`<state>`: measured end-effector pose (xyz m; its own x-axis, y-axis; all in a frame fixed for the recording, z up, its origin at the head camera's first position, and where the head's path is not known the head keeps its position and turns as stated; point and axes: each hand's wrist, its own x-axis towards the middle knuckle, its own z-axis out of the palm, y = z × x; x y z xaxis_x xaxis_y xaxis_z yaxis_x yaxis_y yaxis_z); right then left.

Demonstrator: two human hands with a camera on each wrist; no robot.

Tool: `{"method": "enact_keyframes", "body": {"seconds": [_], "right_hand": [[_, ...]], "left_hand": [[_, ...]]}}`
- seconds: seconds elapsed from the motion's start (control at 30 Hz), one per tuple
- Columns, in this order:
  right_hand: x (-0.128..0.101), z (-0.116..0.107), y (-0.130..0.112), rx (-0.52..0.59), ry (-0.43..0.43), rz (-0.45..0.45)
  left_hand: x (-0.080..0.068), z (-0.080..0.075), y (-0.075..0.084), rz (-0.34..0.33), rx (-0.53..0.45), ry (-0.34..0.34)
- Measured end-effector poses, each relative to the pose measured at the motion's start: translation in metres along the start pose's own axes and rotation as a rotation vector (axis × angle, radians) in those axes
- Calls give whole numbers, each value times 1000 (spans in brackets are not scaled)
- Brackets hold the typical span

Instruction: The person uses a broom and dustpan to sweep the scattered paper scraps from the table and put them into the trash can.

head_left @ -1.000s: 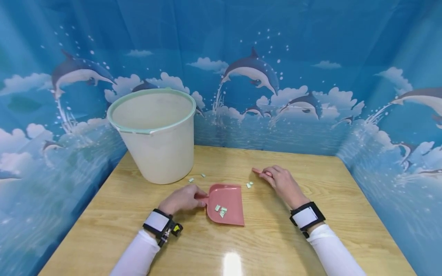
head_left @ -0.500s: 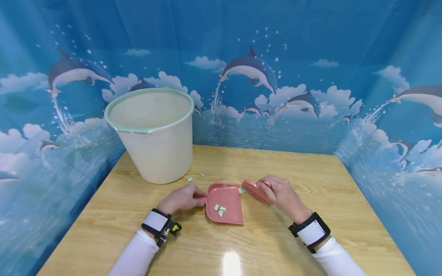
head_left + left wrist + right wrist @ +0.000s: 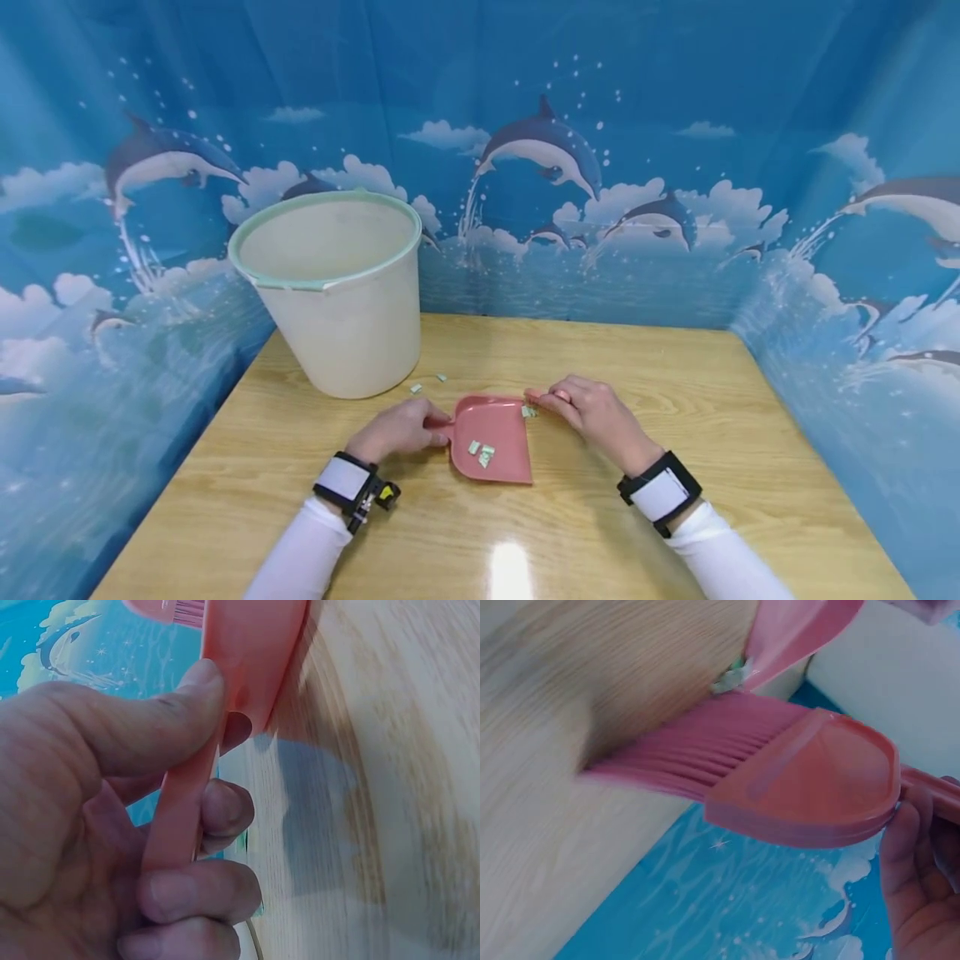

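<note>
Wooden table (image 3: 675,467), landmark. Cream bucket (image 3: 337,292), at its far left. Pink dustpan (image 3: 491,437), centre front, flat on the table, a few pale scraps (image 3: 480,452) inside; left hand (image 3: 397,429) clenched round its handle, thumb on top. Pink brush (image 3: 780,772), at the dustpan's right lip, bristles down on the table; right hand (image 3: 592,408) clasps its handle. Loose scraps (image 3: 529,411) at the lip, more beside the bucket. Judged: both tools light, stiff plastic, best held by their handles; bristles soft; scraps featherlight, easily scattered.
</note>
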<state>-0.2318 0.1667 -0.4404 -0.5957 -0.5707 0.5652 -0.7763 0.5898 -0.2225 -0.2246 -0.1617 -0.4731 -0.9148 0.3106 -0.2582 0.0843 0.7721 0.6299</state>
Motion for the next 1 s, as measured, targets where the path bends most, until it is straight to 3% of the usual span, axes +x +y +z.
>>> {"method": "enact_keyframes", "body": {"seconds": [0.3, 0.5, 0.8, 1.0], "right_hand": [[1, 7, -18, 89, 83, 20], [10, 12, -33, 129, 87, 41], [25, 21, -50, 250, 107, -7], [35, 11, -47, 433, 122, 108]], "left_hand": [[2, -1, 1, -7, 26, -10], [1, 0, 0, -15, 16, 0], [-1, -1, -1, -14, 16, 7], [-2, -1, 0, -12, 3, -1]]}}
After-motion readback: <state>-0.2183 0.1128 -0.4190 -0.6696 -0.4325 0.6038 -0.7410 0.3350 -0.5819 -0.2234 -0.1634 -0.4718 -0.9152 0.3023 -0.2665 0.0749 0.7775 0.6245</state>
